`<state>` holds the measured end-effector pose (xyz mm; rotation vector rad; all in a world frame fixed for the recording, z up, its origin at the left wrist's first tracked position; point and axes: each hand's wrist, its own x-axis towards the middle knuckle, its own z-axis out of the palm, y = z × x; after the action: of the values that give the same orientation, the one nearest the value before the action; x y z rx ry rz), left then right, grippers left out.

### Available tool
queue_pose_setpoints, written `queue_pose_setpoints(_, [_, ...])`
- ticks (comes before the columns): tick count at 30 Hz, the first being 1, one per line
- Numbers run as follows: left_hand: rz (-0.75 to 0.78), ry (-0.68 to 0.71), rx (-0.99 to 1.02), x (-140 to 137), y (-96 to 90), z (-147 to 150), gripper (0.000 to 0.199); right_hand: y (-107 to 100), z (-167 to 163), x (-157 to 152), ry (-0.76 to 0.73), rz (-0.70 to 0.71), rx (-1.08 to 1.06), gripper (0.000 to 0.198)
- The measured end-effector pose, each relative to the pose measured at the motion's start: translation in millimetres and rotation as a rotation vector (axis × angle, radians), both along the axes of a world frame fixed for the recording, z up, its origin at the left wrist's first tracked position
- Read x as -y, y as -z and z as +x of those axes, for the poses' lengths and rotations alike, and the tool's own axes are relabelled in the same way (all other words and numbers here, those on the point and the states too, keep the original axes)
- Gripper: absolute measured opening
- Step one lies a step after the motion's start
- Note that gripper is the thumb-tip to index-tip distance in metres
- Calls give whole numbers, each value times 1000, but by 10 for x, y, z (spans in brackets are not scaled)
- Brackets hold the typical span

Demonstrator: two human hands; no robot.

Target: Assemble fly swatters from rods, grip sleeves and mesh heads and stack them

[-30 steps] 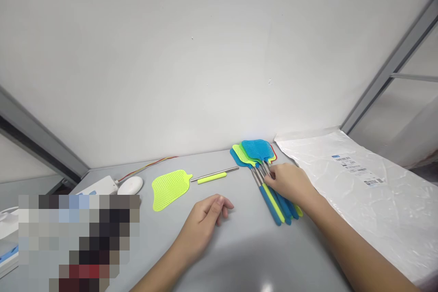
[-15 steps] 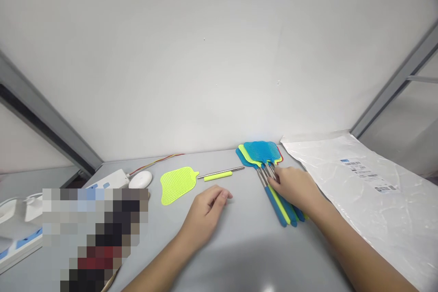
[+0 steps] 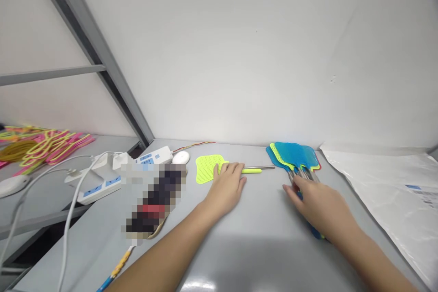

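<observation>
A yellow-green fly swatter (image 3: 207, 169) lies on the grey table, its mesh head to the left and its metal rod (image 3: 265, 167) to the right. Just in front of the rod is a yellow-green handle grip (image 3: 252, 171). My left hand (image 3: 226, 187) rests over the swatter's neck with its fingers apart, hiding that part. To the right, a bundle of fly swatters (image 3: 296, 154) in blue and yellow-green, with a red edge showing, lies fanned together. My right hand (image 3: 320, 203) is closed over their metal shafts, thumb toward the left, and covers most of the handles.
A white plastic mailer bag (image 3: 383, 191) lies at the right. At the left are a white power strip (image 3: 99, 193) with cables, a round white disc (image 3: 180, 158) and a pixelated dark object (image 3: 153, 200). Pink and yellow cords (image 3: 51, 146) lie beyond the metal frame (image 3: 102, 64).
The view has swung left. My left hand has moved from the bare table onto the single yellow-green swatter. My right hand stays at the bundle, now covering more of the handles.
</observation>
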<state>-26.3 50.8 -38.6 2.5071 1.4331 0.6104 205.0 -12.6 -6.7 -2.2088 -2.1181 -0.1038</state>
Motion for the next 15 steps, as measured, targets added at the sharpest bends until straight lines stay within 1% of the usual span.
queue_pose_setpoints(3, [-12,1,2,1,-17,-9,22,60,-117,43,-142,36,-46,27])
queue_pose_setpoints(6, [-27,42,14,24,-27,-20,15,119,-194,64,-254,95,-69,23])
queue_pose_setpoints(8, [-38,90,13,60,-37,-21,14,164,-234,59,-310,131,-65,22])
queue_pose_setpoints(11, [-32,145,-18,137,-63,-5,16,239,-314,29,-374,162,-24,27])
queue_pose_setpoints(15, [2,160,-78,240,-105,36,18,313,-447,-9,-438,166,66,26])
